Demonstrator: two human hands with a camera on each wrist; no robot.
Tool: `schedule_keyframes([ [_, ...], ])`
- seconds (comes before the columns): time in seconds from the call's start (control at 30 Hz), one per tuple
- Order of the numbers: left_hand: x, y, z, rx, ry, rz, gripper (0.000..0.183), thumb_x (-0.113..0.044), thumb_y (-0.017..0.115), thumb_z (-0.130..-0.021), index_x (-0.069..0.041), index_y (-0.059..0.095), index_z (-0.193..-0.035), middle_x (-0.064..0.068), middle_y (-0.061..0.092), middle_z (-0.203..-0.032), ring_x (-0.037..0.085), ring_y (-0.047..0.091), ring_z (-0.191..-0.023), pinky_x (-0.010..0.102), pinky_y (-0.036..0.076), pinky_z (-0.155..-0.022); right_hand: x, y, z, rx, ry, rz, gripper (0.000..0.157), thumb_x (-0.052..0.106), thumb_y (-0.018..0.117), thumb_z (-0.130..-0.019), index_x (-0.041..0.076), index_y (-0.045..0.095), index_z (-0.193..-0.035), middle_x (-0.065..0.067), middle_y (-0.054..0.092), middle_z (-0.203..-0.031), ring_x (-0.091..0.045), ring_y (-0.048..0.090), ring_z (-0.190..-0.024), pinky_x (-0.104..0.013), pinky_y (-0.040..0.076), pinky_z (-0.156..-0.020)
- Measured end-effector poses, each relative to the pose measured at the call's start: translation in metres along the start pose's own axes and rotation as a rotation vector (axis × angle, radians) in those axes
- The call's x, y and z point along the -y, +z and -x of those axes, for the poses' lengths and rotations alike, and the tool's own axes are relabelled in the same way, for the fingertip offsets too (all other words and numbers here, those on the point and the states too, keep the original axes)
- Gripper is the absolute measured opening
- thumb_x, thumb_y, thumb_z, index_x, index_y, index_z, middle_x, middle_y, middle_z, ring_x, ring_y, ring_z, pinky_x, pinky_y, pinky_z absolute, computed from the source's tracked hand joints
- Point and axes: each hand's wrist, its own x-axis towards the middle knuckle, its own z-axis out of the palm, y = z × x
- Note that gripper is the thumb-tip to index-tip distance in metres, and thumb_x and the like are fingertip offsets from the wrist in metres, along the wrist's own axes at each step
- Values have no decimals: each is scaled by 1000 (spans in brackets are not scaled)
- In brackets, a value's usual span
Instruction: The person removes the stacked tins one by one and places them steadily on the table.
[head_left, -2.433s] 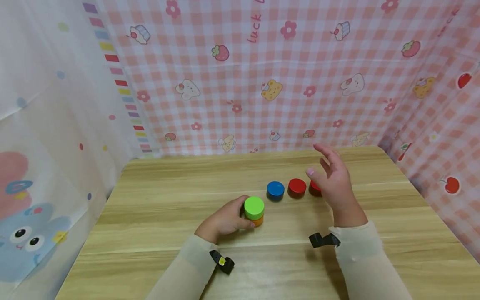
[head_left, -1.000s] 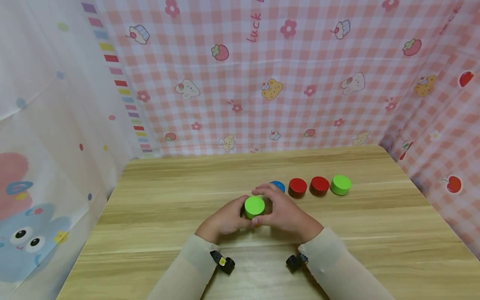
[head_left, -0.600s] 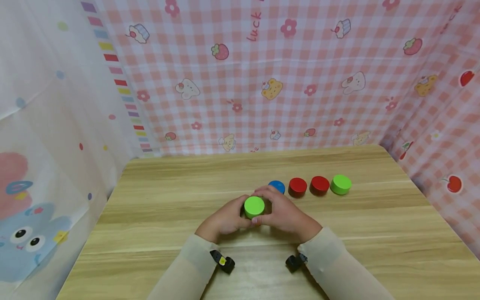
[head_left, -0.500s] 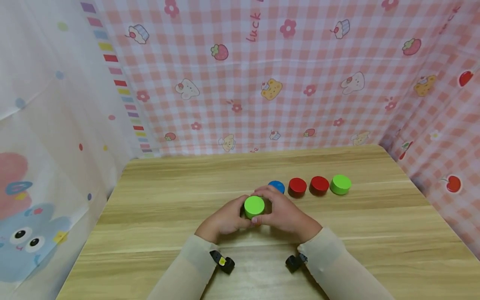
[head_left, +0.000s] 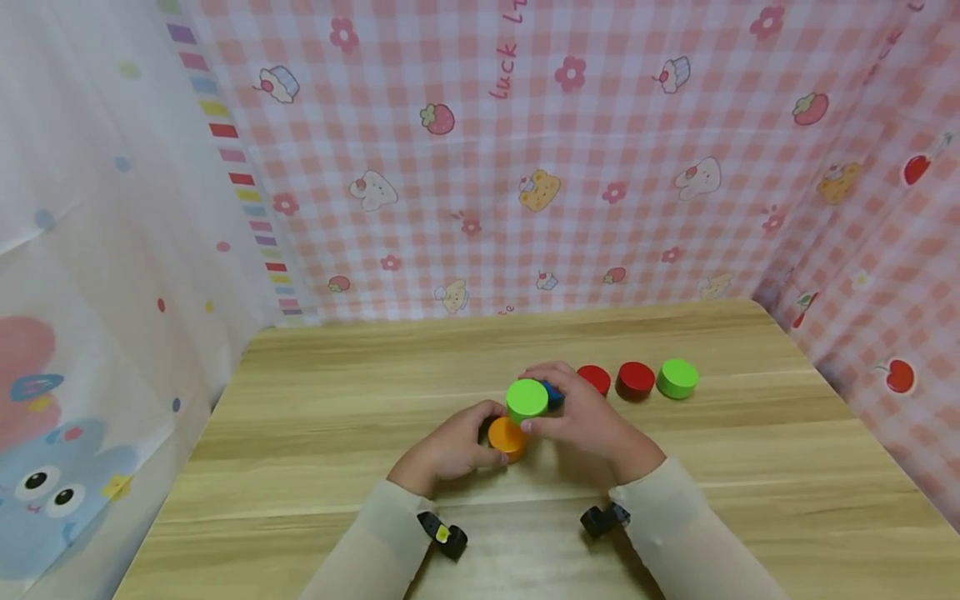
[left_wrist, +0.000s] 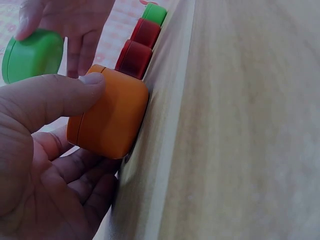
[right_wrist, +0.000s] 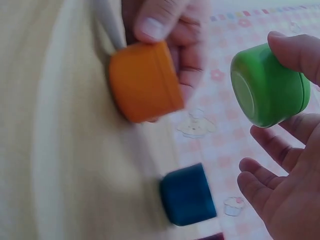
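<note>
In the head view my left hand (head_left: 453,446) grips an orange round lidded jar (head_left: 507,437) that stands on the table, thumb at its near side. My right hand (head_left: 592,421) pinches a bright green lidded jar (head_left: 527,398) between thumb and fingers, just behind and to the right of the orange one. From the right wrist view, the green jar (right_wrist: 270,85) hangs in the air, apart from the orange jar (right_wrist: 145,82). A blue jar (head_left: 555,393) is partly hidden behind the right hand.
To the right of the blue jar, two red jars (head_left: 636,380) and another green jar (head_left: 677,377) continue the row. The wooden table (head_left: 360,358) backs onto a pink checked cloth (head_left: 465,167), with more cloth at both sides.
My right hand came from the right side of the row to the green jar stacked on the orange one. It has lifted that green jar off; the left hand stays on the orange jar.
</note>
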Motion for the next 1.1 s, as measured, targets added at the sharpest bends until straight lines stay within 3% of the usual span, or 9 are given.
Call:
schedule_keyframes([
  [0.3,0,2,0,-2,-21,12,48,-15,84,-90,-15,61,-132,-1,65,-123,22,57,-113,49,43,-113,1,-22,2,-76,29,-42,58,13,89,-84,10,65,-137,-13,54,-146,-37,52,-136,-66,34,-119],
  [0.53,-1,2,0,0,-35,31,49,-15,84,-90,-16,61,-133,-1,65,-126,22,56,-116,50,41,-115,-2,-45,6,-141,42,-12,60,11,87,-86,7,62,-140,-16,54,-148,-39,52,-135,-63,39,-117],
  [0.77,-2,2,0,-2,-48,36,49,-15,84,-90,-17,61,-133,-2,65,-126,22,56,-117,50,41,-116,-5,-66,11,-152,32,-4,58,9,83,-90,1,60,-141,-21,54,-147,-41,44,-143,-66,26,-124],
  [0.87,-2,3,0,-5,-46,35,49,-15,84,-90,-18,61,-133,-2,65,-126,22,56,-116,50,42,-115,-5,-75,14,-166,55,-9,59,9,82,-91,2,58,-144,-20,55,-145,-39,50,-138,-58,37,-120],
  [0.93,-1,3,0,-6,-40,36,48,-15,84,-90,-17,61,-133,-2,65,-126,22,56,-116,50,42,-115,-6,-81,16,-170,75,-19,60,9,81,-91,2,56,-145,-18,56,-145,-34,55,-132,-43,47,-112],
  [1.03,0,3,-1,-8,-39,42,48,-14,83,-90,-18,61,-132,-3,65,-125,22,56,-115,49,42,-115,-9,-89,18,-176,98,-30,61,8,80,-92,2,55,-147,-17,56,-143,-27,60,-120,-24,53,-97],
  [1.1,-1,3,0,-9,-43,50,48,-14,83,-90,-18,61,-132,-3,65,-125,22,56,-116,49,42,-115,-12,-94,20,-190,105,-31,59,9,79,-92,2,55,-146,-17,55,-143,-27,57,-124,-30,51,-106],
])
